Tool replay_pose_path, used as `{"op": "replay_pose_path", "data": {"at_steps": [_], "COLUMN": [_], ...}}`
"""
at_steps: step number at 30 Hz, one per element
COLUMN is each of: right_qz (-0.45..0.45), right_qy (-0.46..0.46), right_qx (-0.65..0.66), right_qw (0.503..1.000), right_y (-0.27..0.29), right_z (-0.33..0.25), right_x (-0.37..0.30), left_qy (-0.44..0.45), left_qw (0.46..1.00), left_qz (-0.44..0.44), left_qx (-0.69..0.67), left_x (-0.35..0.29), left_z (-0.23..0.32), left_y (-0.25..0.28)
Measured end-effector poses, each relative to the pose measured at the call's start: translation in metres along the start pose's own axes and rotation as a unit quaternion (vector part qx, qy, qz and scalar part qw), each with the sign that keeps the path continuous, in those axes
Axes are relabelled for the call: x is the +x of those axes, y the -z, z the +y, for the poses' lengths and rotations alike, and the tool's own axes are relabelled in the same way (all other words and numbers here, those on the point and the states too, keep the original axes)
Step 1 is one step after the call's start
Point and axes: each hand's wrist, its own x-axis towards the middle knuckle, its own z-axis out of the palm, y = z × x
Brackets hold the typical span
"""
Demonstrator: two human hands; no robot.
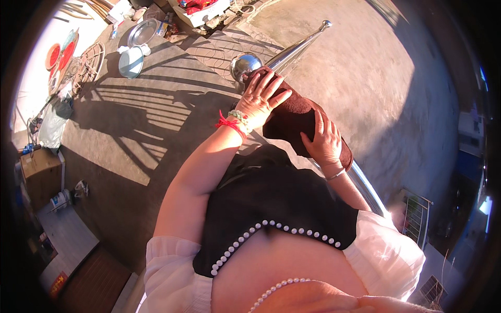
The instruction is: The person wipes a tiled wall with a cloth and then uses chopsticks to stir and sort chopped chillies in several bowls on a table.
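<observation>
A dark brown cloth [296, 112], towel-like in texture, hangs over a shiny metal rail [365, 183] in front of me. My left hand [257, 103] lies on the cloth's far left end with its fingers spread. A red string and a beaded bracelet circle that wrist. Lower and to the right, my right hand [324, 142] rests on the near part of the cloth, its fingers stretched out and the thumb apart. Just beyond my left fingertips sits a polished metal ball [246, 64]. The rail's section under the cloth is hidden.
Past the ball, a metal bar [300, 46] slants away to a small knob. Over at far left are a light blue bucket [131, 62], a metal basin [143, 32] and a cardboard box [40, 168]. Railing shadows stripe the concrete floor [198, 117]. A metal rack [416, 218] stands at right.
</observation>
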Motion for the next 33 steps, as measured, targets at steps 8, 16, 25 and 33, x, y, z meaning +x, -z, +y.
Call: {"op": "replay_pose_path", "data": {"at_steps": [8,16,25,33], "right_qz": [0.046,0.057,0.002,-0.05], "right_qy": [-0.01,-0.029,-0.017,0.014], "right_qx": [-0.057,-0.102,-0.033,0.777], "right_qw": [0.997,0.993,0.999,0.627], "right_y": [-0.008,-0.013,-0.02,-0.038], "right_z": [-0.001,0.0,0.012,-0.219], "right_x": [0.006,-0.001,0.022,0.178], "left_qy": [-0.054,0.136,0.47,0.594], "left_qw": [0.996,0.957,0.828,0.52], "left_qz": [-0.044,-0.228,0.148,0.445], "left_qx": [-0.056,-0.121,-0.268,-0.423], "left_x": [0.0,-0.134,-0.264,-0.327], "left_z": [-0.022,-0.074,-0.153,-0.179], "left_y": [0.025,0.049,0.103,0.159]}}
